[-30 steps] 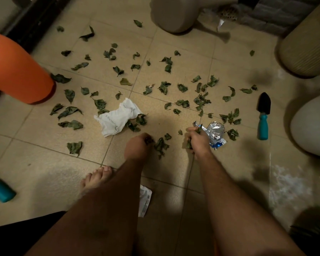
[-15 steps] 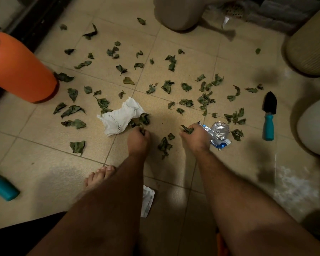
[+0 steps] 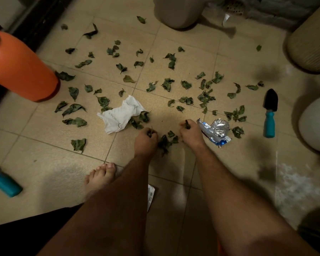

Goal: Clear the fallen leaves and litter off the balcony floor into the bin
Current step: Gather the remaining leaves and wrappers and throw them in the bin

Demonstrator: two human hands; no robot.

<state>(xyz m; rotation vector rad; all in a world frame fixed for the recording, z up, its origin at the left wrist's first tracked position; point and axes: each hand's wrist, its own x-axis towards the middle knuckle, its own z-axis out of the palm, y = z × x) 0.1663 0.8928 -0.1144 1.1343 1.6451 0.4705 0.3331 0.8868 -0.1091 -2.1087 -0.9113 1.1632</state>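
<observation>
Beige tiles make up the balcony floor (image 3: 44, 163), and both bare forearms reach down and forward onto it from the bottom of the view. The left hand (image 3: 146, 139) is curled into a loose fist with its knuckles toward the camera, and bits of dark leaf poke out from between its fingers, so it has hold of leaves. The right hand (image 3: 189, 133) is curled the same way, with a dark leaf scrap sticking up from the top of its grip. Taking the crumpled white paper (image 3: 121, 114) as the landmark: the left hand is just to its lower right, and the right hand lies further right again, beyond a small clump of leaves (image 3: 166, 141) that sits between the two fists. Just beside the right hand, on its far side from the paper, lies a crushed silver and blue foil wrapper (image 3: 215, 131). Scattered dry leaves (image 3: 167, 84), dark green, curled and shrivelled, spread over the tiles beyond the paper and to both sides of it. Well to the left of the paper stands an orange container (image 3: 20, 71); far to its right lies a trowel (image 3: 269, 111) with a black blade and teal handle. A bare foot (image 3: 100, 175) rests on the tiles below the paper.
</observation>
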